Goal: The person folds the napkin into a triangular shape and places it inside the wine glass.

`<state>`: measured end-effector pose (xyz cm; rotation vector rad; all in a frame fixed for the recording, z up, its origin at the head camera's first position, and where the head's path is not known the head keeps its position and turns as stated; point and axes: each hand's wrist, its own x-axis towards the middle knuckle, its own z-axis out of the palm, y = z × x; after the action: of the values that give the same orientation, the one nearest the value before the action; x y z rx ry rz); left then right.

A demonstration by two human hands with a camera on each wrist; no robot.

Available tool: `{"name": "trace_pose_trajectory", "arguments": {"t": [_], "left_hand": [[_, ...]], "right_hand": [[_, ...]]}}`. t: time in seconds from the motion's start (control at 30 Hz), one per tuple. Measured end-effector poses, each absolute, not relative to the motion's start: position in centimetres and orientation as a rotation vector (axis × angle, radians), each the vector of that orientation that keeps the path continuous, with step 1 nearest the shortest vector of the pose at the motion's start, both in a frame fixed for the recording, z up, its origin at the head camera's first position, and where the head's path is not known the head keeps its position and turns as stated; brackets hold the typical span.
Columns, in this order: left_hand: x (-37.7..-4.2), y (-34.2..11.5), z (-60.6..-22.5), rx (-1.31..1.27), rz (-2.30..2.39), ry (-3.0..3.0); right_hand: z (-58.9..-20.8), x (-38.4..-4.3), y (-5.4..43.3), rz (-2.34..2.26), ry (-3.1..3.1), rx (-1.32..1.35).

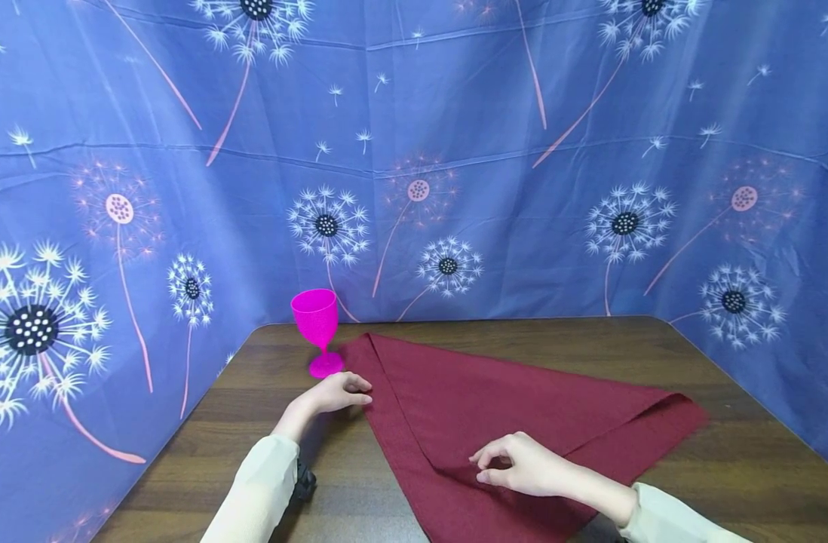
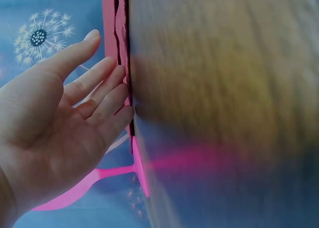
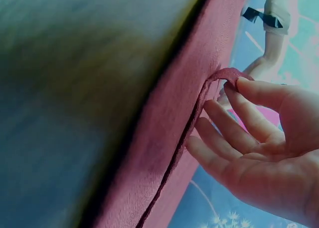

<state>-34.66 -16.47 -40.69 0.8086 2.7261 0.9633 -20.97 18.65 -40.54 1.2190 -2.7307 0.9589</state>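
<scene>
Burgundy in the head view: seeing a partly folded cloth lying slantwise over the wooden surface, with a magenta goblet standing upright just beside its far left corner and a blue dandelion curtain hanging behind. Resting the left hand at the cloth's left side, near the goblet's foot, while holding the right hand over the nearer part of the fold. Looking through the left wrist view: spreading that hand loosely, thumb apart, gripping nothing, with fingertips lying against or just beside the cloth's edge; not being able to tell which. Looking through the right wrist view: pinching a lifted edge of the cloth between thumb and forefinger, with the other fingers spreading loosely. Apparently turning one layer over another, so probably being midway through a fold; likely calling next for laying the pinched edge down flat, steadying the left side and avoiding bumping the goblet.
</scene>
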Motion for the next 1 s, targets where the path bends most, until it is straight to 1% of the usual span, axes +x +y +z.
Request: {"name": "trace_pose_trajectory", "arguments": {"t": [0.47, 0.73, 1.0], "left_hand": [[-34.2, -16.4, -40.6, 0.834, 0.98, 2.707], [-34.0, -16.5, -40.5, 0.847, 0.968, 2.732], [-34.0, -17.0, -40.7, 0.844, 0.956, 2.778]], "right_hand": [[-40.5, -23.1, 20.7, 0.967, -2.792, 1.118], [-40.4, -24.3, 21.4, 0.966, -2.793, 1.186], [-40.4, -25.7, 21.5, 0.984, -2.767, 1.317]]}}
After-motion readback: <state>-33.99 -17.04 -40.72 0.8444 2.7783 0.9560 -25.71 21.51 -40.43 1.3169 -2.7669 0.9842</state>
